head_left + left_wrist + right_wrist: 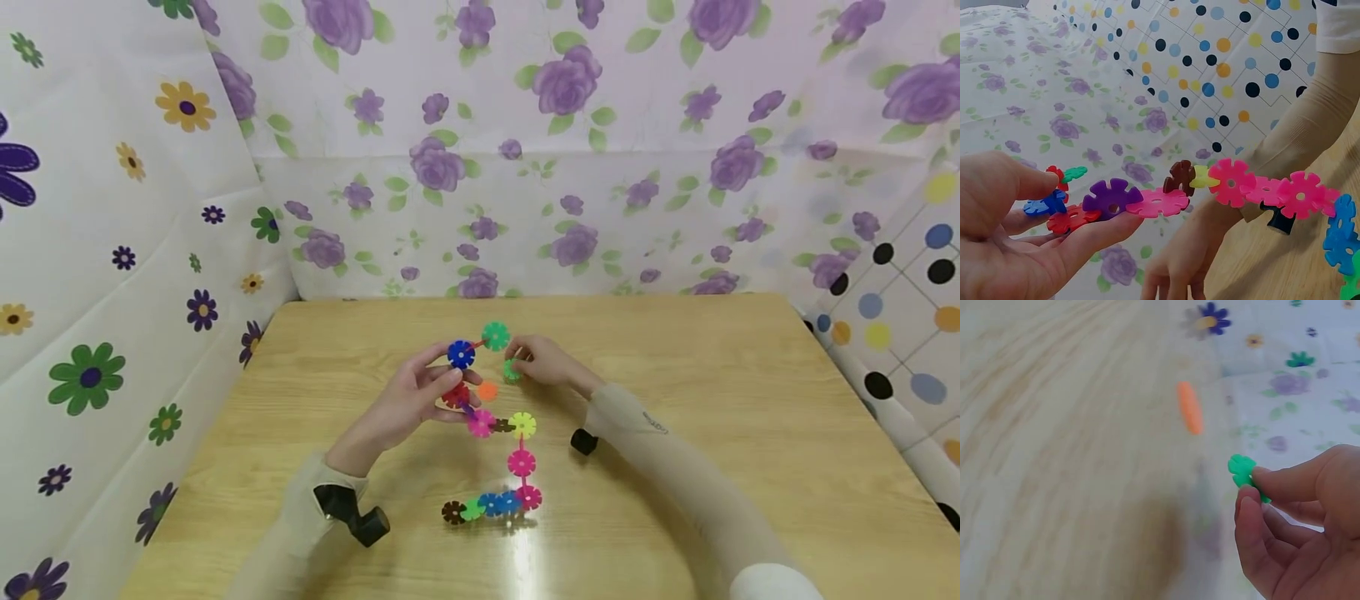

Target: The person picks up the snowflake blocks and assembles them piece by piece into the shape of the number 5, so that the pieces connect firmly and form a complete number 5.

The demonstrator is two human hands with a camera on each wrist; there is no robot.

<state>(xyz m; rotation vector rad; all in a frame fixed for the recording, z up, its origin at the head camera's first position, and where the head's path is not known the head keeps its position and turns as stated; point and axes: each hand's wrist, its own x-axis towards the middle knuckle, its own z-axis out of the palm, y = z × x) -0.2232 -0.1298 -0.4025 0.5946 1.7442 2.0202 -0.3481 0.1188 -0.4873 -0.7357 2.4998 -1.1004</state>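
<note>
My left hand (405, 392) holds a long chain of slotted, flower-shaped plastic discs, with thumb and fingers around its red disc (455, 395). From there one end runs through a blue disc (461, 355) to a teal-green disc (495, 336). The other end passes a purple disc (1113, 199), a yellow disc (522, 425) and pink ones, then bends left through blue and green to a dark brown disc (453, 512). Close to the teal-green end, my right hand (546, 362) pinches a loose green disc (1242, 465) between thumb and fingertips, apart from the chain.
A single orange disc (487, 391) lies on the wooden table (675, 350), between the two hands in the head view. Flowered cloth (510, 208) hangs behind the table and along its left side; a dotted cloth (900, 333) hangs at the right. Both wrists wear black cameras.
</note>
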